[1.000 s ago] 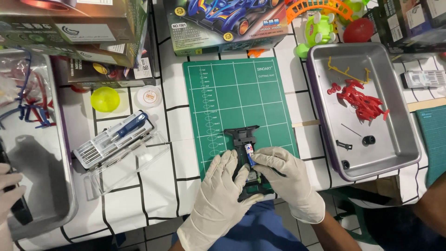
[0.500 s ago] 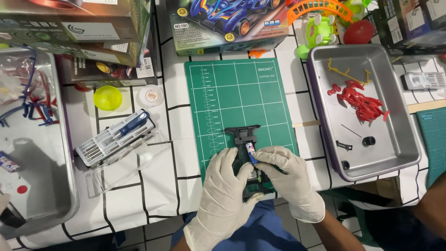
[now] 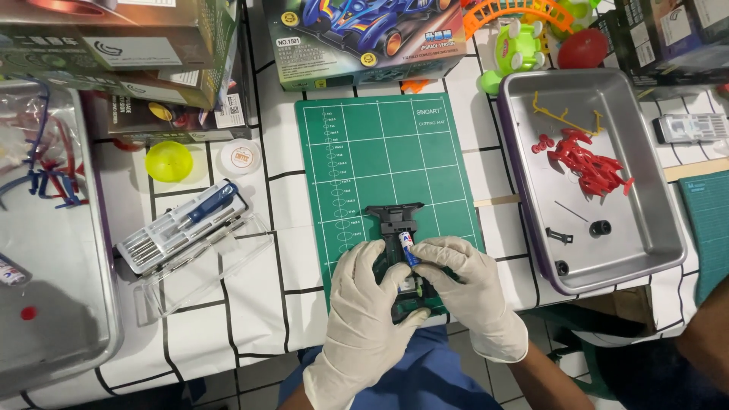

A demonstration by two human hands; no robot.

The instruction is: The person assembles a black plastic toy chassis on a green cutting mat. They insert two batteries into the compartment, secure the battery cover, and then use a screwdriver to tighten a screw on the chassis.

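Observation:
A black toy-car chassis (image 3: 396,220) lies on the green cutting mat (image 3: 383,144) near its front edge. Both my hands wear white gloves. My left hand (image 3: 372,304) grips the chassis from the left side. My right hand (image 3: 463,285) holds its right side, with fingertips on a small blue and white battery (image 3: 408,247) set in the chassis. The rear half of the chassis is hidden under my fingers.
A metal tray (image 3: 653,235) on the right holds red and yellow plastic parts and small black pieces. A screwdriver set in a clear case (image 3: 182,228) lies left of the mat. Another metal tray (image 3: 57,304) is far left. Boxes and toys line the back. Another person's arm (image 3: 702,342) shows at the right.
My hands stay on the chassis with only small finger shifts. A gloved hand at the far left edge, seen one second ago, has left the view.

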